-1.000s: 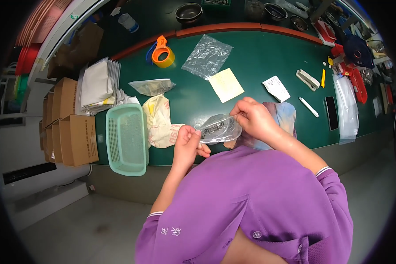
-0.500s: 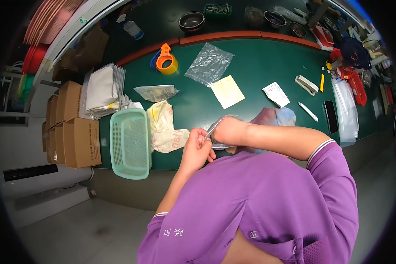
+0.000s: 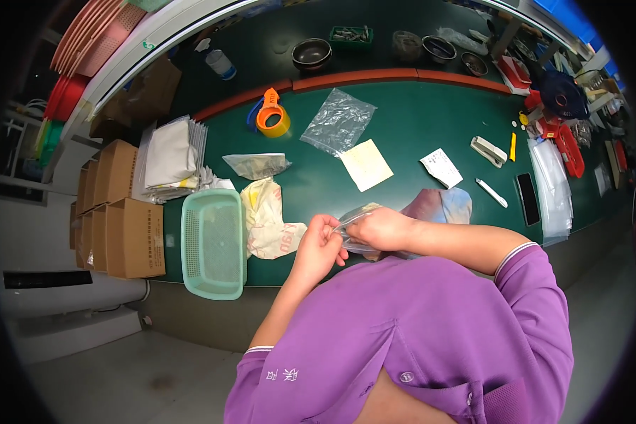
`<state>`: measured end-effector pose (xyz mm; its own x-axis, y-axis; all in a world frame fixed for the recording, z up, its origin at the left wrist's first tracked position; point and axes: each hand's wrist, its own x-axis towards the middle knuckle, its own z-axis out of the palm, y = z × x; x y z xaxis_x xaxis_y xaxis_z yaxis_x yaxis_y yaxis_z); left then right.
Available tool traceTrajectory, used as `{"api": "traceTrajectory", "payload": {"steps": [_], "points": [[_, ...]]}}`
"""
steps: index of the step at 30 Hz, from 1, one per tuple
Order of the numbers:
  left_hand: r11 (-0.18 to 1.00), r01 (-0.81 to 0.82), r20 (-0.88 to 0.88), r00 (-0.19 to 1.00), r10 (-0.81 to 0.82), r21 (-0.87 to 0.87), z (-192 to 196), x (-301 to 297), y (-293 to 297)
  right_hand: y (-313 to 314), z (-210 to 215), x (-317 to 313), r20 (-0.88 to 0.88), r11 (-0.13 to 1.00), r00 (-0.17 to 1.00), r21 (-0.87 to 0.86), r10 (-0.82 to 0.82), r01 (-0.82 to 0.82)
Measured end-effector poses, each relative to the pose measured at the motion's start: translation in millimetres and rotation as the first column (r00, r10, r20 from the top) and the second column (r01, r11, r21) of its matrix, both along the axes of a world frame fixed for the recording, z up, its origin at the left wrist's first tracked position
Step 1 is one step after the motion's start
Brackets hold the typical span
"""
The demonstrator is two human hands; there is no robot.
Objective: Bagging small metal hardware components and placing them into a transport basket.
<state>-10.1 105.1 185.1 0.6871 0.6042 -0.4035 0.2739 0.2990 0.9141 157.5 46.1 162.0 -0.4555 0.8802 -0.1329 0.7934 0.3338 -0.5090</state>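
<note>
Close in front of my body, at the near edge of the green table, both hands are on a clear plastic bag [image 3: 361, 211]. My left hand [image 3: 322, 242] pinches the bag's left edge between thumb and fingers. From the right, my right hand [image 3: 380, 229] is closed at the bag's mouth, its fingertips partly covered by the film. What lies inside the bag is hard to make out. Just beyond my right wrist lies a multicoloured cloth-like piece [image 3: 438, 207], purple and blue. A crumpled cream bag [image 3: 265, 219] with printing rests left of my left hand.
A green plastic basket [image 3: 213, 286] stands at the left, beside cardboard boxes [image 3: 143, 237]. Farther off are a tape dispenser [image 3: 271, 120], an empty clear bag [image 3: 338, 121], a yellow paper [image 3: 366, 165], a stapler [image 3: 488, 151], a phone [image 3: 527, 199] and stacked plastic sleeves [image 3: 548, 187].
My right hand has shifted slightly, with its fingers now at the bag's opening. The whole scene sits a little lower in the picture. My left hand keeps its pinch.
</note>
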Motion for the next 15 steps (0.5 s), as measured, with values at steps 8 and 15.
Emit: {"api": "traceTrajectory", "payload": {"steps": [8,15], "points": [[0.993,0.064,0.082,0.994,-0.073,0.104,45,13,16,2,59,5,-0.05,0.96,0.995,0.263,-0.087,0.097],[0.93,0.074,-0.088,0.995,-0.045,0.361,14,19,53,26,29,-4,-0.096,0.9,0.98,0.39,-0.173,0.197]]}}
